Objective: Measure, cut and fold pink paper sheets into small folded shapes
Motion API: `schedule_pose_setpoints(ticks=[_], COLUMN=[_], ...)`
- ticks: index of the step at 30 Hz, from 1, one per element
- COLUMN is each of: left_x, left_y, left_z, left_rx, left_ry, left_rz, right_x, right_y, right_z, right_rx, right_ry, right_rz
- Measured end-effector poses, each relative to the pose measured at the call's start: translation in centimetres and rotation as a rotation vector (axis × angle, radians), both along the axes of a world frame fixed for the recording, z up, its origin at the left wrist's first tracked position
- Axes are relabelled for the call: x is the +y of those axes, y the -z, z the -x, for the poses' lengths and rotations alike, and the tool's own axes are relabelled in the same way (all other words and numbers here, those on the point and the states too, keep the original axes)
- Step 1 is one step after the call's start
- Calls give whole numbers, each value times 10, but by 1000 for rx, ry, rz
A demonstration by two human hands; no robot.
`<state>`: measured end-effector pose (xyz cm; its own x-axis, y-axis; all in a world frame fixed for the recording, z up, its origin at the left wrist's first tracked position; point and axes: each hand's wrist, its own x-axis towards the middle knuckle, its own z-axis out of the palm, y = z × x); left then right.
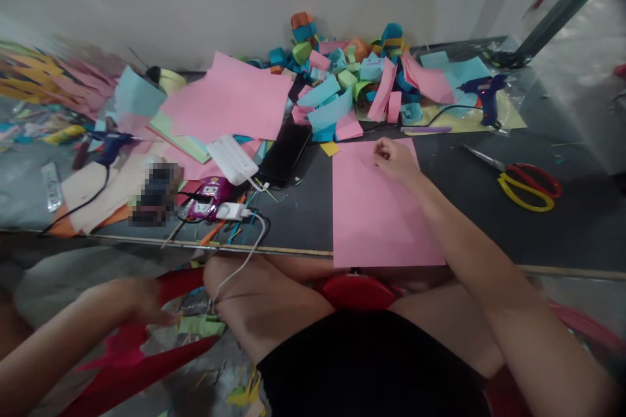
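Clearly, at the left end of the dark worktop [303, 225], a blue glue gun [111, 145] lies on paper scraps. In front of the worktop's front edge and lower down, the blurred left hand [132, 303] reaches over something red, near a green paper piece [201, 326]; whether its fingers hold anything I cannot tell. Rightward, large pink sheets [235, 101] cover the back, with a white device [233, 159] at their front, a purple socket block [212, 190] nearer the front edge, and a black phone [286, 155] beside the device. Coloured paper loops [347, 78] heap along the back edge. Before them the single pink sheet [374, 221] lies flat, its near end just past the front edge. The right hand [397, 161] rests at its far end, fingers curled, thumb and fingertips drawn together; any paper between them is too small to tell. A second glue gun [486, 98] sits at the back right; scissors [531, 187] with red and yellow handles lie right of the sheet.
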<state>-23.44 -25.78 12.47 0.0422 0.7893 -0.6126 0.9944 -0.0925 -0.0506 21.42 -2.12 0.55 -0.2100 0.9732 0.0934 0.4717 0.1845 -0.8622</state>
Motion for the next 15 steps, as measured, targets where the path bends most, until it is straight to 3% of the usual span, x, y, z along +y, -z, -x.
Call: schedule_pose_setpoints(ticks=[3,6,8,10,13,15], left_x=[37,83,121,164,224,251], left_y=[-1,8,24,44,69,75], left_z=[-38,-84,-111,-132,-148,-150], left_rx=[259,8,-232,-337,-247,-160], left_ry=[-81,-14,-35,-43,-137,-237], left_rz=[154,-84,-369,-631,-682,-653], right_x=[-3,-4,-4,-4,-4,-5], right_y=[-3,0,3,5,4,3], right_z=[1,2,2,2,1,1], right_rx=[6,55,70,55,36,42], right_ry=[5,15,15,-5,-14,-7], right_rz=[8,22,39,47,46,54])
